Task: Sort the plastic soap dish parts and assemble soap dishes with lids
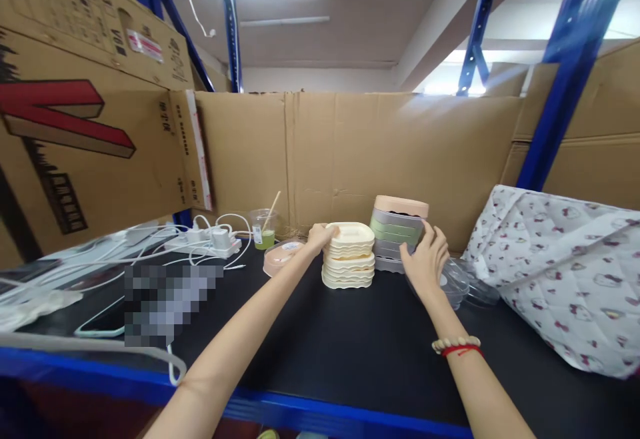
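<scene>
A stack of cream scalloped trays (349, 264) stands upright in the middle of the black shelf top. My left hand (323, 233) is closed on the left rim of the uppermost tray, its thumb hidden in part. Right behind and to the right rises a taller stack of oval containers (397, 229) in grey and green with a peach one on top. My right hand (427, 255), fingers apart and curved, is beside that stack's right side; whether the fingertips touch it I cannot tell. Clear plastic lids (454, 282) lie partly behind my right hand.
A peach container with a clear lid (283, 257) and a cup of green drink (263, 229) stand left. White cables trail from a power strip (213, 245) near a phone (103, 319). A patterned quilted bag (565, 279) sits right; cardboard (415, 139) walls the back.
</scene>
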